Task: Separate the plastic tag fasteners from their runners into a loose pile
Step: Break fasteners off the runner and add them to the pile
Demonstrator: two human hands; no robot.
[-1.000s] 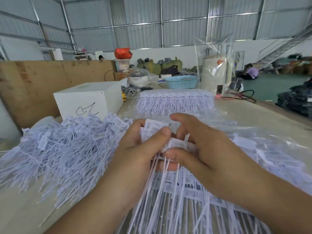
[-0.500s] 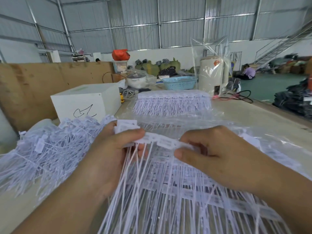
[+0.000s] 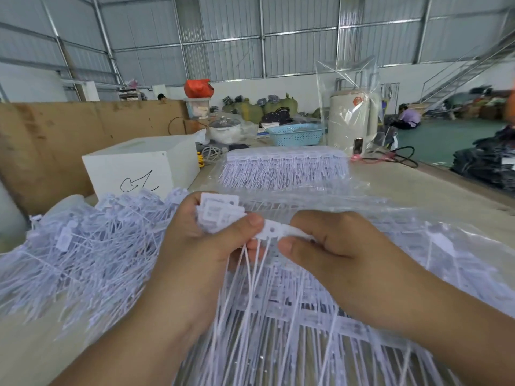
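1. In the centre of the head view, just above the desk (image 3: 418, 185), two bare hands hold one short strip of white plastic tag fasteners (image 3: 274, 228) between them.
2. The left hand (image 3: 200, 246) has its fingers curled round a bunch of flat square fastener heads, thumb pressed on top.
3. The right hand (image 3: 331, 246) pinches the other end of the strip, fingers curled in.
4. The strip's long axis runs left to right between the two thumbs; its thin tails hang down toward the person.
5. The loose pile (image 3: 92, 246) lies on the desk just left of the left hand, so that hand is nearer.
6. Judgement: the next break is a twist or pull across the strip, then a short drop leftward.
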